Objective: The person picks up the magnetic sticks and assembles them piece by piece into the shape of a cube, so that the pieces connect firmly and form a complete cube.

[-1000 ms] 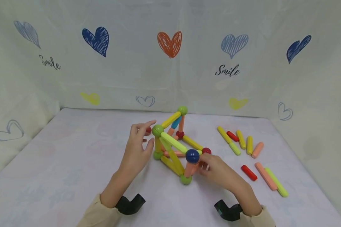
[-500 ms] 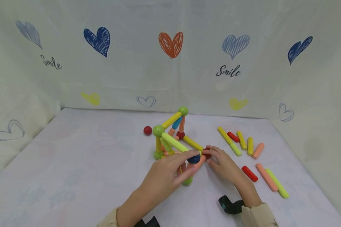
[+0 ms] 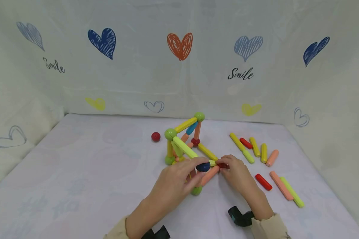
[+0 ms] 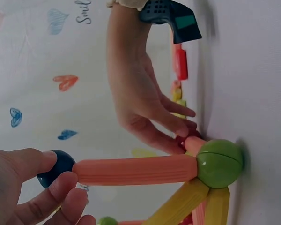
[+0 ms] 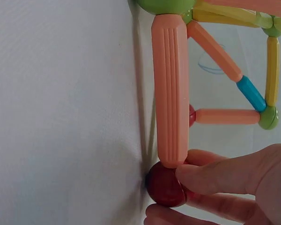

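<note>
Ball, red (image 3: pixel 155 137): loose on the white table cover (image 3: pixel 77 172), just beside the frame. Frame of rods and balls (image 3: pixel 185 147): standing mid-table. Left hand (image 3: pixel 173 184): thumb and fingers pinching a dark blue ball (image 4: pixel 57 168) atop an upright salmon rod (image 4: pixel 136 169). Right hand (image 3: pixel 235 173): pinching the frame's low corner ball, dark red (image 5: pixel 166 185). Farther right, loose: six short rods, upper group; below, red rod (image 3: pixel 263 182), long salmon rod (image 3: pixel 281 186), light-green rod (image 3: pixel 291 192), the last two touching.

Glossy balls (image 4: pixel 219 165) — ribbed plastic rods (image 5: pixel 171 91)
</note>
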The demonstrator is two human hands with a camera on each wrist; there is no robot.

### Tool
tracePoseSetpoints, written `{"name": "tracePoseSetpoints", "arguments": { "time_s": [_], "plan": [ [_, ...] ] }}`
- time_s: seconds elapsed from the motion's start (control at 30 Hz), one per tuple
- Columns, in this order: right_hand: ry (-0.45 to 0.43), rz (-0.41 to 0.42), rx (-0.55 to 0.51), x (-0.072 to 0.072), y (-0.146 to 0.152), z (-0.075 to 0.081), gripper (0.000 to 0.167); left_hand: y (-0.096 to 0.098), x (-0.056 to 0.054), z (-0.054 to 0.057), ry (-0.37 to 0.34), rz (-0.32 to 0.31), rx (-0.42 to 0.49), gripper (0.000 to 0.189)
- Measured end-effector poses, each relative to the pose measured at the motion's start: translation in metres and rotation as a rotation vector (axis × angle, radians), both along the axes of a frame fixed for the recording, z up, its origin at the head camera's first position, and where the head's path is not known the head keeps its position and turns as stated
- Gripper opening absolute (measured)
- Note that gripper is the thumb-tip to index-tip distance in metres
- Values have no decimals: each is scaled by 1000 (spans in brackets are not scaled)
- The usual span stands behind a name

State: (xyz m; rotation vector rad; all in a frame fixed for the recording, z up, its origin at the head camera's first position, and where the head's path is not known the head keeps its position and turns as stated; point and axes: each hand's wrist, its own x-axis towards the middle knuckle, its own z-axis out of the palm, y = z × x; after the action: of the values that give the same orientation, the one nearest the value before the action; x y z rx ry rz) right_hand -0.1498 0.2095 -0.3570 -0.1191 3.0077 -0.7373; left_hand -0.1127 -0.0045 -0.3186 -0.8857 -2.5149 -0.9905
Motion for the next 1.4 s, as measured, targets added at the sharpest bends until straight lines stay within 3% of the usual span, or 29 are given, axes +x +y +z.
{"name": "tracePoseSetpoints", "arguments": {
  "time_s": [0.17, 0.5, 0.83, 1.13, 1.4],
  "plan": [
    [-33, -46, 71, 1, -5, 5, 23, -6, -4, 3, 8, 20, 27, 30],
    [-135, -44, 98, 6, -18, 10, 28, -25, -13, 14, -87, 147, -16, 29],
    [-101, -17, 45, 8, -29, 4, 30, -39, -23, 18, -127, 233, -46, 30],
    [-111, -7, 6, 10, -30, 2, 31, -40, -26, 16, -149, 230, -63, 31],
    [-118, 9, -50, 8, -11, 12, 29, -41, -26, 15, -129, 230, -55, 33]
  ]
}}
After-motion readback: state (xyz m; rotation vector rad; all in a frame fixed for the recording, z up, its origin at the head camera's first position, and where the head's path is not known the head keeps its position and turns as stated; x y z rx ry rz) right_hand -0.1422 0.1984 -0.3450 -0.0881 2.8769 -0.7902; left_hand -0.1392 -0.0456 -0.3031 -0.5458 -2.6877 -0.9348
